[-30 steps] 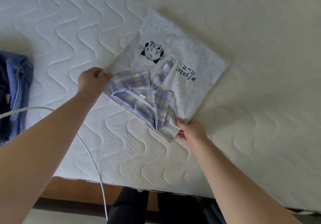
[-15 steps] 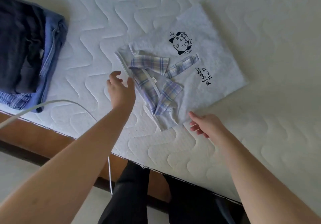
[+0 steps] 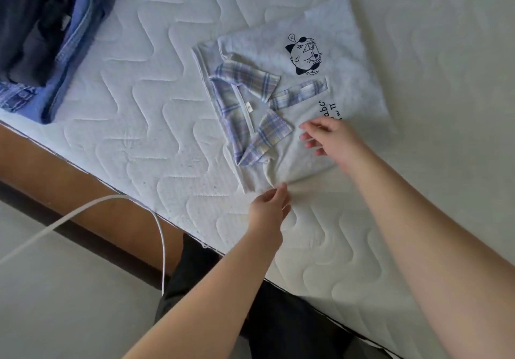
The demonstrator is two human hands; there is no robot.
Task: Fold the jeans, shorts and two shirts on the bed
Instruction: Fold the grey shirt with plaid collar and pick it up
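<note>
**Two hands back on the folded shirt**

Head view: half a second ago both our hands were off the cloth. Now our left hand (image 3: 269,205) has crossed to the grey shirt (image 3: 342,52) and touches its near corner with relaxed fingers; our right hand (image 3: 331,139) hovers open over the print. The shirt lies folded on the bed (image 3: 145,85), the jeans pile (image 3: 53,32) well apart, so we judge smoothing or lifting comes next
</note>
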